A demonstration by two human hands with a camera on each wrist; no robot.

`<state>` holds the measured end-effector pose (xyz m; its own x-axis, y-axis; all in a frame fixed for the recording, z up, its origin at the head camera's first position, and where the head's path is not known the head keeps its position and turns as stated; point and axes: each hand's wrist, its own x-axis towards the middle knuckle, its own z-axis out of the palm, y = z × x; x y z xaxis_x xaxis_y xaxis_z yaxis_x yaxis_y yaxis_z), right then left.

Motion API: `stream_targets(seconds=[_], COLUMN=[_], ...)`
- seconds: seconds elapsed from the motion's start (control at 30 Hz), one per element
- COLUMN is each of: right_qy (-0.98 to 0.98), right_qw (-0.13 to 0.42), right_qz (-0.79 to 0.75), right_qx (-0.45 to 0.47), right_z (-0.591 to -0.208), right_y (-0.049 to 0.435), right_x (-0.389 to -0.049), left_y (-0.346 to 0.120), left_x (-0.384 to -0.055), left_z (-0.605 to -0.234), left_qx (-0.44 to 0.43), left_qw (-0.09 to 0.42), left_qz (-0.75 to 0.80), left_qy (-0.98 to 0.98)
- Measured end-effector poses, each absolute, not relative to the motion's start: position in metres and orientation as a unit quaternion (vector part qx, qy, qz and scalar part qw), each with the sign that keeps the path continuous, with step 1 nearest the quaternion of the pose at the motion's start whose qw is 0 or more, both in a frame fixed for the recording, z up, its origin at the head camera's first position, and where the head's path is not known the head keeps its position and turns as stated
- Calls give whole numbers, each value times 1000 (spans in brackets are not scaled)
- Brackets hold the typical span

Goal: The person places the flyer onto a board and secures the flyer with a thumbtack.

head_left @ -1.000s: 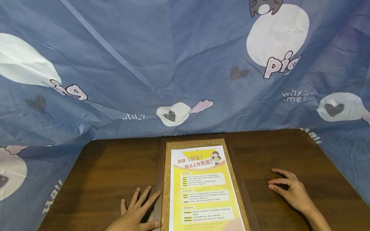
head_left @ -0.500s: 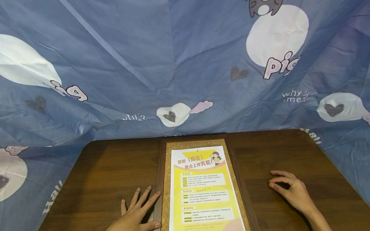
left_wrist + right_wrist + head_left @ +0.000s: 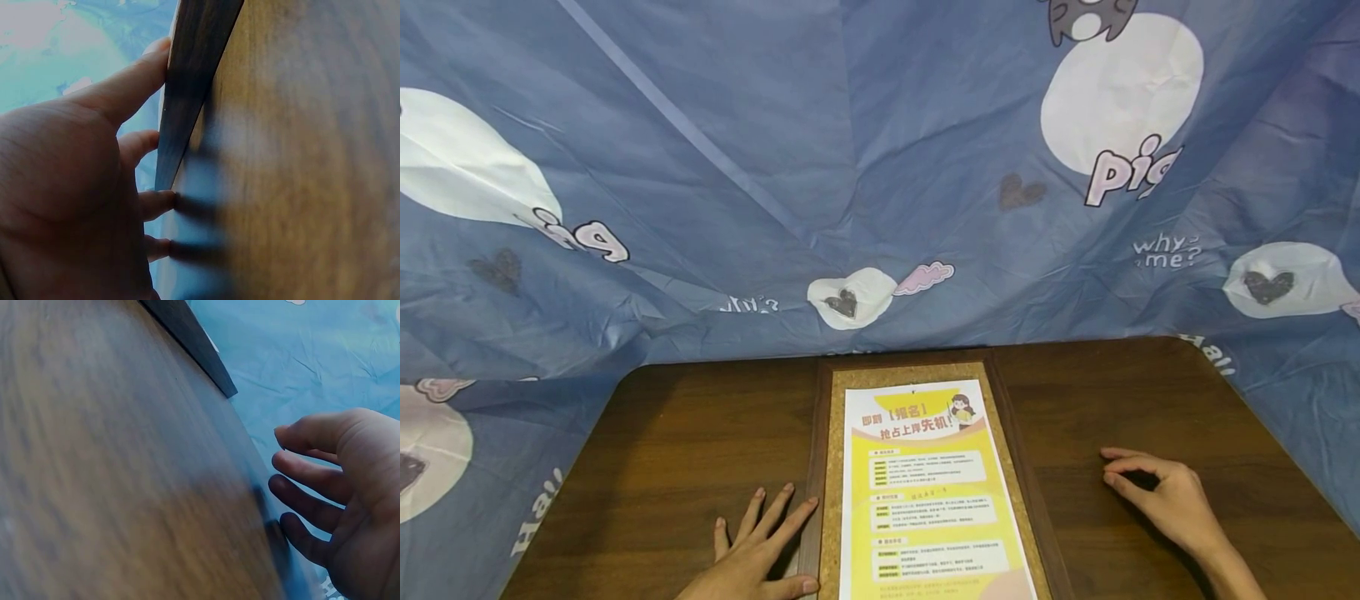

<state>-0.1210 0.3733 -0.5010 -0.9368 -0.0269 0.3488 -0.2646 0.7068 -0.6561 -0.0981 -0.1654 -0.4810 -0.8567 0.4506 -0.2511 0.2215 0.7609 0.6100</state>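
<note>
A framed cork board (image 3: pixel 833 500) lies on the brown wooden table, its lower end cut off by the head view. On it is a yellow and white printed poster (image 3: pixel 925 517), with a small dark pin (image 3: pixel 913 392) at its top edge. My left hand (image 3: pixel 752 550) is at the board's left side, fingers spread; its thumb and index fingertips touch the dark wooden frame (image 3: pixel 187 81). To the right of the board, my right hand (image 3: pixel 1172 500) is held low over the table with loosely bent fingers. Nothing shows between its thumb and fingers in the right wrist view.
The brown table (image 3: pixel 700 433) has rounded far corners. Behind it hangs a blue cloth (image 3: pixel 760 125) with printed hearts, white shapes and lettering, reaching the table's far edge and down both sides.
My right hand has shifted slightly toward me, and its thumb and index fingertips have drawn closer together. The left hand, board and poster stay where they were.
</note>
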Motion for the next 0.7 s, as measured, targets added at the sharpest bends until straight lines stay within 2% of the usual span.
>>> stream_targets(seconds=[0.7], right_qy=[-922], right_qw=[143], right_qz=[354], right_qx=[59], right_z=[-493], right_y=[370], right_x=[-120], left_y=[-164], left_x=[-98], left_z=[-478], left_qx=[178], left_qw=[204], left_qz=[299], left_qy=[915])
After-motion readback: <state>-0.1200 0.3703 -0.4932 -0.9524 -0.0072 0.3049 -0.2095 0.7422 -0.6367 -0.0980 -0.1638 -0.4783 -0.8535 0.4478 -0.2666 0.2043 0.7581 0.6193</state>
